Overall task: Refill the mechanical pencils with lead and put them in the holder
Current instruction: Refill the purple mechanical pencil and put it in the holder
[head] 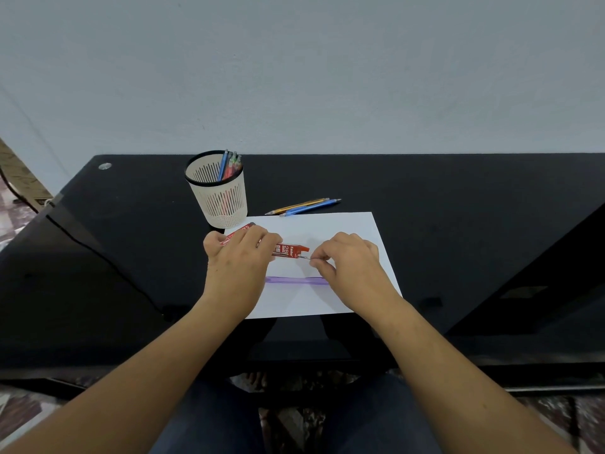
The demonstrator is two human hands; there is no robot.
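Single view only. The camera is riding on the person's head, facing forward and tilting down over the black table point(458, 224). It is working at close range. Both forearms are entering from the bottom edge, and the left hand point(235, 257) and right hand point(353, 260) are sitting mid-frame over the white paper point(343, 224). The grey wall point(294, 77) is filling the upper third.

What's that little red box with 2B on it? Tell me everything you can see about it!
The red lead box is small, slim and looks like plastic, with white "2B" lettering. It lies sideways over the white paper, its right end open, where a thin dark lead pokes out. The left hand holds its left end; the right hand pinches the lead.
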